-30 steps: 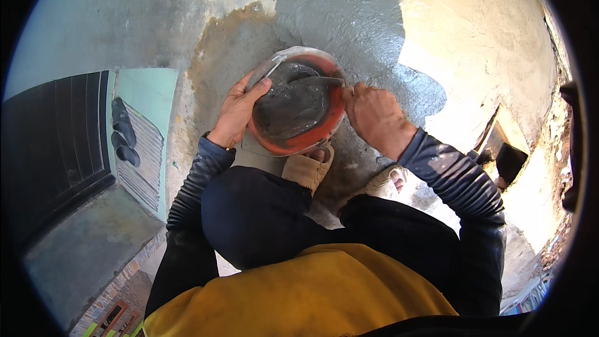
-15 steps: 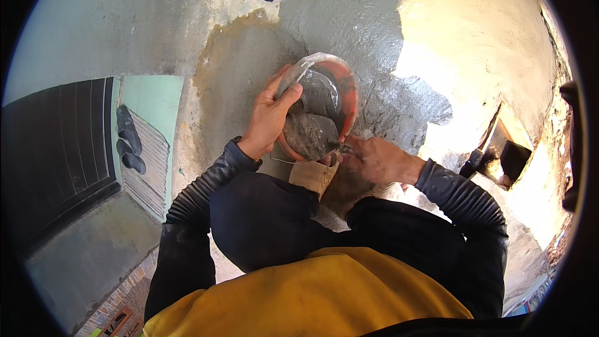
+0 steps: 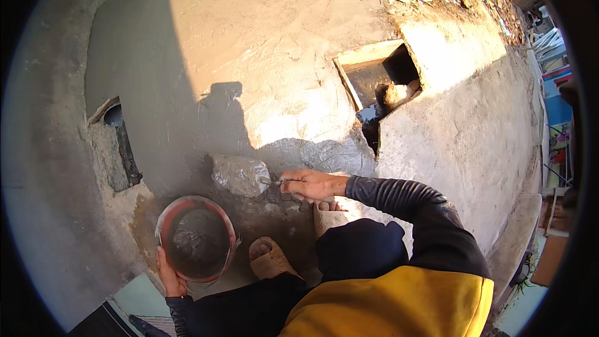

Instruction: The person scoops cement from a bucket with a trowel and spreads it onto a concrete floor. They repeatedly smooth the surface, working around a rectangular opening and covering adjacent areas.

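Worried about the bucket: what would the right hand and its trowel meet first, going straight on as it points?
The right hand, trowel leading, would first cross grey mortar, possibly touching it (height is unclear), then probably meet the dark gap at left; the bucket looks clear of that line.

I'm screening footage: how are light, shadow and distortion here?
Head view: sunlight washes out part of the floor, while the bucket and trowel sit in shade; a dark shadow cuts into the bright area; fisheye curvature bends outer edges.

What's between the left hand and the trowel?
Between left hand and trowel, the head view shows the bucket, then a strip of ground.
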{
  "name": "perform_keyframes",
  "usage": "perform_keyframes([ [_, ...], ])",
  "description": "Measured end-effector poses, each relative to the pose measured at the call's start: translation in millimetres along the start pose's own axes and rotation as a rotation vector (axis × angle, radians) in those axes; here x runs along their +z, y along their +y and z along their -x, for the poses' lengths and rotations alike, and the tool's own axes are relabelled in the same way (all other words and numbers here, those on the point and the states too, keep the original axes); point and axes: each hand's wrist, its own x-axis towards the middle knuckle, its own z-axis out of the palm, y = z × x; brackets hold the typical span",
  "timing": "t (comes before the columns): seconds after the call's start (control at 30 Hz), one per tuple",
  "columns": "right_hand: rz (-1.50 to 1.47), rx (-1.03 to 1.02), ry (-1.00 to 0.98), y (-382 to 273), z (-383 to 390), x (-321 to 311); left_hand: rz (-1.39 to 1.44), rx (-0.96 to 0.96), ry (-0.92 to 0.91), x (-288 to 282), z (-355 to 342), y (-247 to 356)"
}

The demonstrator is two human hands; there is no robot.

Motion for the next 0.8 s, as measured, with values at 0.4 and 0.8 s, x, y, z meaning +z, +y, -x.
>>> perform_keyframes([
  [0.4,0.731,-0.197,1.244,19,-40,-168,-0.107,0.021,0.056,-27,-6,-8],
  [0.8,-0.2,-0.072,0.959,22,-95,-160,-0.17,-0.002,0.041,-18,-6,1],
])
